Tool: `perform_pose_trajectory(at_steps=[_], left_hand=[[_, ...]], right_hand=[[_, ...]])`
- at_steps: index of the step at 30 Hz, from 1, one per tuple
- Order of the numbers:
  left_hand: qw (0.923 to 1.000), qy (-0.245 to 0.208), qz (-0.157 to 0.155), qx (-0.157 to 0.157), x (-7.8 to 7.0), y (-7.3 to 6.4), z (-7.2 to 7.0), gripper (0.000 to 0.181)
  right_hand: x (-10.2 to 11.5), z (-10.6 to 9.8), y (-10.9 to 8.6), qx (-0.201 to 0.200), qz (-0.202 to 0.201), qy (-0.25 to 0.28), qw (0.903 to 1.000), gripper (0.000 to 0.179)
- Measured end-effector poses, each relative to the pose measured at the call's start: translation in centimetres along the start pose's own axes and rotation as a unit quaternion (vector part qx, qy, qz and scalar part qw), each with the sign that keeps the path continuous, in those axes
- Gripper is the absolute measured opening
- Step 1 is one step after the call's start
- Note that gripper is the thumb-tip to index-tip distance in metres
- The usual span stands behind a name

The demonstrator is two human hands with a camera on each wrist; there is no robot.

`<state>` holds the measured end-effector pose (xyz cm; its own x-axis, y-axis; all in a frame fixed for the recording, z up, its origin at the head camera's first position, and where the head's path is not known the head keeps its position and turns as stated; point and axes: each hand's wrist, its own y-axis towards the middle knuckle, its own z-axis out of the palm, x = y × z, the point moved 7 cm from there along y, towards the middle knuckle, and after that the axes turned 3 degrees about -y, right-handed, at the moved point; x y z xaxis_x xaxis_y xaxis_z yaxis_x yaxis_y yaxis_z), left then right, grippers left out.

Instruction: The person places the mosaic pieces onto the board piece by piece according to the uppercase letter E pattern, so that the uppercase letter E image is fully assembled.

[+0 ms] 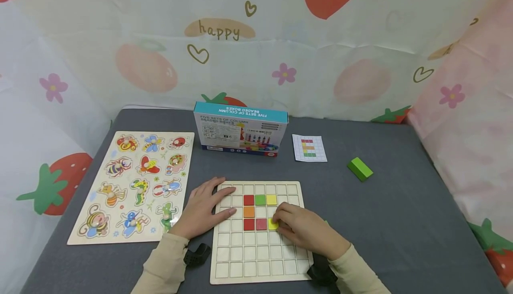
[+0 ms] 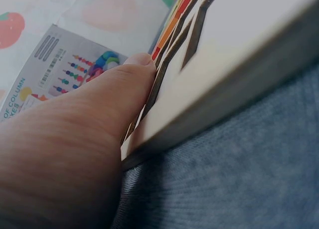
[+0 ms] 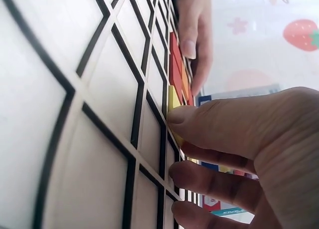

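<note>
A wooden grid board [image 1: 262, 254] lies flat, with coloured square tiles in its upper cells. Its top coloured row shows red [image 1: 248, 200], green [image 1: 260, 200] and yellow tiles; an orange tile [image 1: 249, 212] sits below the red. Lower down come another red tile, a pink tile [image 1: 261, 224] and a yellow tile [image 1: 273, 224]. My right hand [image 1: 306, 229] pinches this lower yellow tile at its cell, the thumb [image 3: 187, 116] against its face. My left hand [image 1: 204, 209] rests with spread fingers on the board's left edge; its thumb [image 2: 124, 82] lies along that edge.
An insect picture puzzle board [image 1: 134, 214] lies to the left. Behind the grid stands a printed toy box [image 1: 224, 136], with a small pattern card [image 1: 298, 151] beside it. A green block [image 1: 360, 169] lies at right. Patterned cloth walls border the grey table [image 1: 384, 231].
</note>
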<state>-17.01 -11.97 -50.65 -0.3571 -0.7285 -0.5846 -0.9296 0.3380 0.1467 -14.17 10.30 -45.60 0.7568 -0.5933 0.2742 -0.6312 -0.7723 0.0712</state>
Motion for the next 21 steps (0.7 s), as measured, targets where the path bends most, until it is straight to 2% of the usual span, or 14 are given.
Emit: perform_pose_trajectory(at_steps=[9, 14, 17, 21], left_hand=[[1.0, -0.001, 0.001, 0.003, -0.2, 0.1, -0.1, 0.059], [1.0, -0.001, 0.001, 0.003, -0.2, 0.1, -0.2, 0.059], [1.0, -0.001, 0.0, 0.003, -0.2, 0.1, -0.2, 0.058], [1.0, 0.0, 0.001, 0.001, -0.1, 0.0, 0.0, 0.058]], right_hand=[[-0.4, 0.1, -0.3, 0.011, 0.013, 0.003, 0.9999, 0.016], [-1.5, -0.9, -1.3, -0.012, 0.028, -0.007, 0.9995, 0.019], [-2.4, -1.8, -2.3, -0.024, 0.048, -0.001, 0.9986, 0.021], [-3.8, -2.8, -3.9, -0.018, 0.094, 0.01, 0.9954, 0.023]])
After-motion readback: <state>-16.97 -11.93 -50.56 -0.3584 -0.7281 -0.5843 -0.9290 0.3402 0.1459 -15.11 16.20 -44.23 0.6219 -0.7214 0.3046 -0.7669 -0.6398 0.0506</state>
